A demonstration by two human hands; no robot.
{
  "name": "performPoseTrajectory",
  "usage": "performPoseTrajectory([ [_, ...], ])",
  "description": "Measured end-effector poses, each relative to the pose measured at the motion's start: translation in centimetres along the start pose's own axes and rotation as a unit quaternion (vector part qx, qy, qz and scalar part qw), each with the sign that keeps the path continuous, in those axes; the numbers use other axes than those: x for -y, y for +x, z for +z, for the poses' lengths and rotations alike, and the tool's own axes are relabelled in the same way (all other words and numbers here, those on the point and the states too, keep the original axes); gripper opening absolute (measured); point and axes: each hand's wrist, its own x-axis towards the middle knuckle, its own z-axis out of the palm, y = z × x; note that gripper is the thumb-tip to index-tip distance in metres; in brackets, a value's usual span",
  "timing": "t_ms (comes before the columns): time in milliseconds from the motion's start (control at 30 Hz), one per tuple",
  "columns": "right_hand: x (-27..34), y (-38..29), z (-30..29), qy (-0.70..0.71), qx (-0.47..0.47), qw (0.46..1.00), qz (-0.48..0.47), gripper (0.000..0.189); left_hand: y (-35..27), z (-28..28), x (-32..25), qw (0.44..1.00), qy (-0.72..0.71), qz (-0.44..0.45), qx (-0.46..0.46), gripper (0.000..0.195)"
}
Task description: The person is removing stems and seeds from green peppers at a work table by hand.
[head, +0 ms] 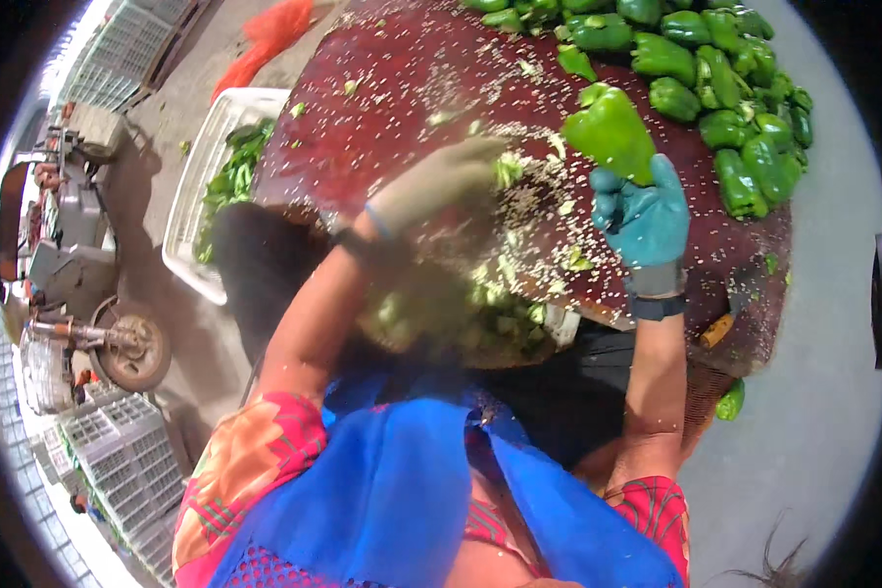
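A bright green bell pepper (611, 136) is held in my right hand (643, 217), which wears a teal coated glove. Its lower end lies between thumb and fingers, above the dark red tabletop (389, 95). My left hand (441, 176), in a beige glove, is blurred over the middle of the table. A pale green pepper core (508, 170) is at its fingertips; whether the fingers grip it I cannot tell. Loose pale seeds (536, 198) and core scraps lie under and between the hands.
Whole green peppers (720, 95) are heaped at the table's far right. An orange handle (716, 332) lies near the right corner. Below the near edge is a container of pepper scraps (507, 323), partly blurred. A white crate (191, 213) with green pieces stands on the left.
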Motion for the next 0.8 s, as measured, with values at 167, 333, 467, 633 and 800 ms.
performPoseTrajectory([
  [167, 0.6, -1.1, 0.6, 0.075, 0.056, 0.996, -0.004, 0.052, 3.0, -2.0, 2.1, 0.983, 0.113, 0.013, -0.146, 0.05],
  [333, -0.4, 0.4, -0.9, -0.113, 0.018, 0.993, -0.014, 0.037, 5.3, 2.7, 0.7, 0.977, -0.212, -0.002, -0.027, 0.065],
  [467, 1.2, 0.0, 0.2, 0.05, 0.162, 0.985, -0.015, 0.034, 6.5, 1.3, 0.8, 0.979, -0.194, 0.043, -0.054, 0.071],
  [633, -1.2, 1.2, -0.2, -0.274, -0.075, 0.955, -0.084, 0.038, 7.7, 3.3, 1.5, 0.988, -0.111, 0.107, -0.012, 0.07],
  [800, -0.5, 1.6, -1.6, -0.019, 0.032, 0.999, -0.019, 0.032, 6.3, 1.8, 0.9, 0.985, 0.013, 0.079, -0.151, 0.058],
])
